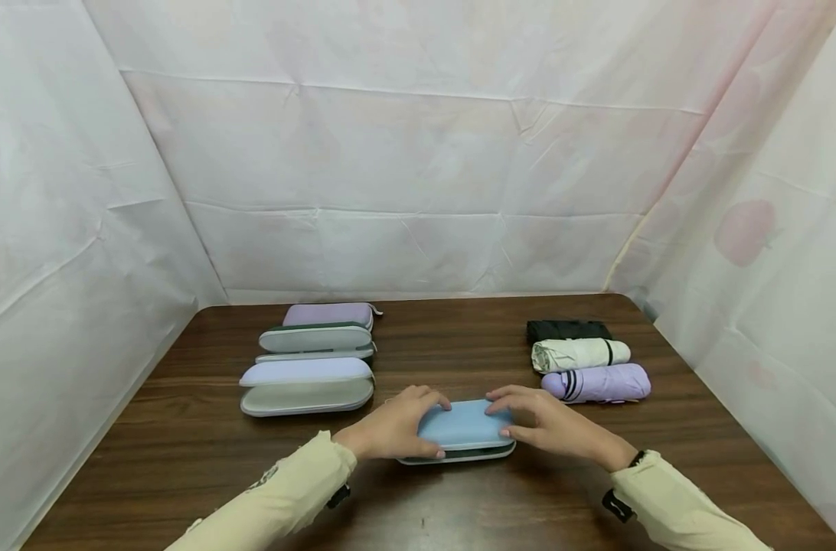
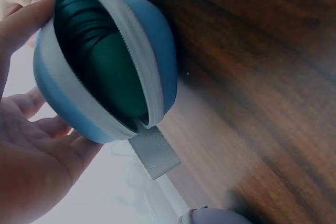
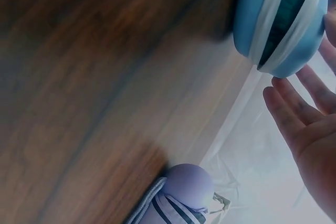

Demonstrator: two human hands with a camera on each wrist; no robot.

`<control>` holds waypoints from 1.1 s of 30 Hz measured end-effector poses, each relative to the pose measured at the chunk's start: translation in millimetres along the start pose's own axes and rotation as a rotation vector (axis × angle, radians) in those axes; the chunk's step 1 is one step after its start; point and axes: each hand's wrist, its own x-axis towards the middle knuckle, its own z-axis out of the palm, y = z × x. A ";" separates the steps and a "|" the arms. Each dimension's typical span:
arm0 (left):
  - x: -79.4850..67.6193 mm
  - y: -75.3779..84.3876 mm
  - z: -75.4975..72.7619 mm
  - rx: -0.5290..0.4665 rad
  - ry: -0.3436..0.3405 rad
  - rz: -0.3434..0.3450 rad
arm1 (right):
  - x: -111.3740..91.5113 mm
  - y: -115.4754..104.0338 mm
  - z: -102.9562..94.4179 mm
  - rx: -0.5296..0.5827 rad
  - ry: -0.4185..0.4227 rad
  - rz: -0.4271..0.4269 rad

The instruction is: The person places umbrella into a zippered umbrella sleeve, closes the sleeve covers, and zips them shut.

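Note:
A light blue zip case lies near the front of the table, its lid partly raised. Through the gap in the left wrist view a dark green folded umbrella shows inside. My left hand holds the lid's left end, thumb at the front rim and fingers spread over the lid. At the other end my right hand touches the lid with thumb and fingertips, its other fingers extended past the case's end. A grey fabric tab hangs from the case's left end.
At the left stand an open lavender case, an open grey-green case and a purple case. At the right lie black, cream and lavender folded umbrellas. White cloth hangs around the table.

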 end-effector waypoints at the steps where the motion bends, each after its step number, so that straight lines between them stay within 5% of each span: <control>1: -1.5 0.2 0.5 0.012 0.005 0.008 | -0.3 -0.3 0.7 -0.001 0.000 -0.006; 16: -33.0 6.8 19.4 0.543 -0.042 0.191 | -3.7 -3.3 7.8 -0.147 0.054 -0.124; 24: -32.1 9.3 24.4 0.620 -0.024 0.240 | -4.2 -2.3 9.1 -0.185 0.068 -0.166; 33: -31.1 13.2 27.0 0.595 -0.029 0.226 | 20.9 9.9 -5.4 0.051 -0.070 0.025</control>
